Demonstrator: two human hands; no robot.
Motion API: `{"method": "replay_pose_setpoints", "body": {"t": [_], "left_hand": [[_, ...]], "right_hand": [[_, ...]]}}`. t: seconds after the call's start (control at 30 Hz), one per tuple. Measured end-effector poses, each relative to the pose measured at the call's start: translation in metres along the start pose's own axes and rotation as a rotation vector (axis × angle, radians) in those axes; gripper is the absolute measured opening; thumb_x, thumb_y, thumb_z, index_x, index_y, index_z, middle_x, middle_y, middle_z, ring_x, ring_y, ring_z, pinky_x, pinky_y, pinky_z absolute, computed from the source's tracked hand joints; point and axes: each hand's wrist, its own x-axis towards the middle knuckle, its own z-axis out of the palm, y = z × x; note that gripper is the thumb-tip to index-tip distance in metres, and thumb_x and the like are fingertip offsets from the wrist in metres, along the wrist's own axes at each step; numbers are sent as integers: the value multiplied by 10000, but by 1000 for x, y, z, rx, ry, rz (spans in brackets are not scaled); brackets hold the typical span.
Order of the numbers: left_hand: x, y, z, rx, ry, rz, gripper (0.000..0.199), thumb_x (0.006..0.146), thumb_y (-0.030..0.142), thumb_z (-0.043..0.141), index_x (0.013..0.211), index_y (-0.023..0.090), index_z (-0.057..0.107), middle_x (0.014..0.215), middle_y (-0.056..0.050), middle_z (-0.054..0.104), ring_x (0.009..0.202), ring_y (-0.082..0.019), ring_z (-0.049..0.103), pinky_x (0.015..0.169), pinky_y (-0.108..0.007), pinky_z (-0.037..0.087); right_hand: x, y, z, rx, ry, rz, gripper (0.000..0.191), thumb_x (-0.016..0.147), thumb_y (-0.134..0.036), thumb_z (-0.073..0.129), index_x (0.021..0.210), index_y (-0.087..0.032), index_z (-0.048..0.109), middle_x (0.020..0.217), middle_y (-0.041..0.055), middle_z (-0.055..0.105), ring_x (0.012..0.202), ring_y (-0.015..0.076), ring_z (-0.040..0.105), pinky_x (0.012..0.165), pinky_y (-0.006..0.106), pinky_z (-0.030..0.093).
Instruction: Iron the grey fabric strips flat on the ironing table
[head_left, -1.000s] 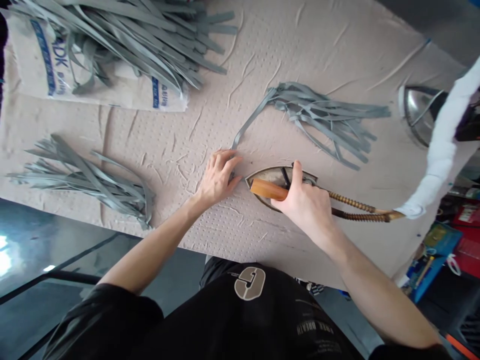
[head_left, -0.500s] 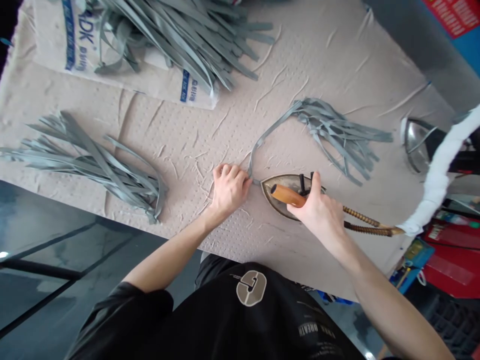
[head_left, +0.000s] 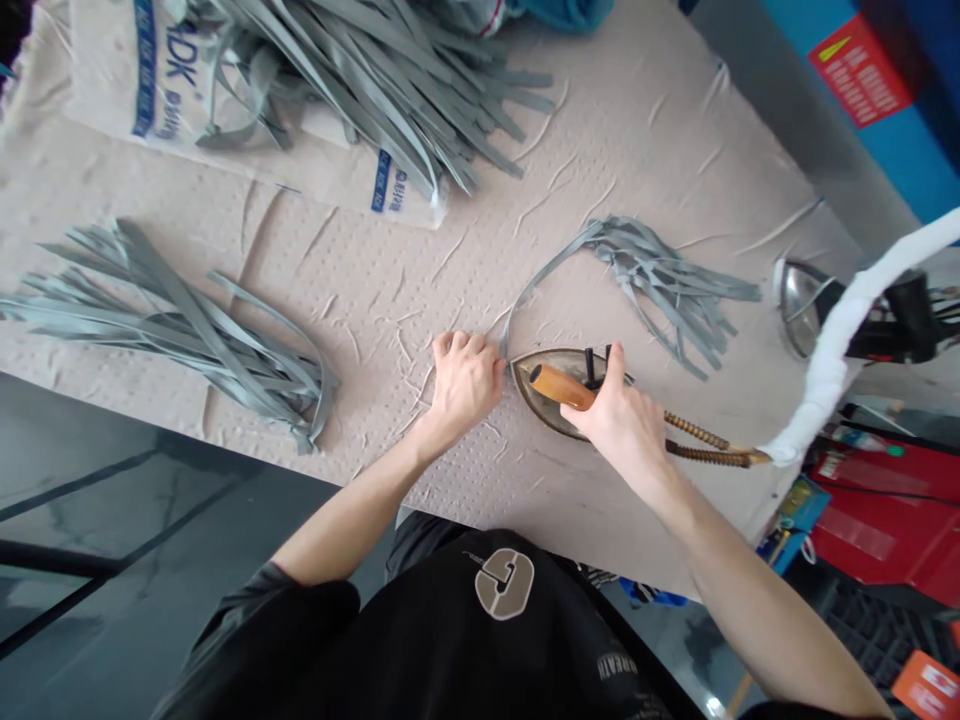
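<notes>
My right hand (head_left: pixel 619 430) is shut around the orange wooden handle (head_left: pixel 562 387) of an old flat iron (head_left: pixel 544 412), which rests on the padded cloth (head_left: pixel 360 300). Its thumb points up beside a black bracket. Just left of the iron's tip, my left hand (head_left: pixel 466 387) presses on the cloth, with its fingertips on the end of a grey strip (head_left: pixel 536 275). That strip arcs up to a loose bundle of grey strips (head_left: pixel 660 285). A braided cord (head_left: pixel 705 445) trails right from the iron.
A second metal iron (head_left: pixel 799 305) stands at the right, beyond a white-wrapped hose (head_left: pixel 829 365). Grey strips lie heaped on a printed sack (head_left: pixel 112 100) and in a bundle (head_left: pixel 180 335) at the left. The cloth's front edge drops to a dark glass surface (head_left: pixel 135 490).
My left hand has moved right, close to the iron's tip, and the grey strip now bows in a wider arc. The whole view has also shifted.
</notes>
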Motion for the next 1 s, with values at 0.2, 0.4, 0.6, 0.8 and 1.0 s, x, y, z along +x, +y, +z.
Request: {"method": "replay_pose_setpoints", "body": {"t": [0.2,0.4,0.6,0.8,1.0], "left_hand": [[-15,-7,16,-45,78,15,282,991,322,484,837,214,694,947,-119,620,1038,-309,507,1031,-557,405],[-19,-11,24,-51,158,23,264,990,319,501,824,215,678,916,-100,594,1034,-286,510,1081,-536,401],[-21,-14,23,-46,205,-27,254,988,322,504,823,207,661,954,-111,595,1082,-296,517,988,-518,446],[-20,-17,25,21,255,-15,206,961,318,551,801,215,631,917,-87,582,1024,-274,535,946,-497,460],[-15,-10,10,70,210,-28,85,922,291,597,914,219,642,1002,-110,601,1026,-296,530,952,-528,437]], "right_hand": [[8,-23,-11,63,49,17,942,896,-574,567,1554,33,273,861,207,741,810,337,725,672,381,489],[31,-41,-23,177,126,31,916,892,-568,579,1526,38,315,925,225,742,864,333,727,700,365,508],[45,-27,-31,202,99,-101,987,886,-499,593,1562,109,207,982,262,726,954,349,716,769,382,513],[17,50,4,149,2,8,1019,854,-527,615,1592,33,188,910,225,726,843,355,709,687,385,474],[-29,173,79,141,-23,246,1010,823,-614,671,1588,-86,274,848,173,721,700,327,684,589,353,399]]}}
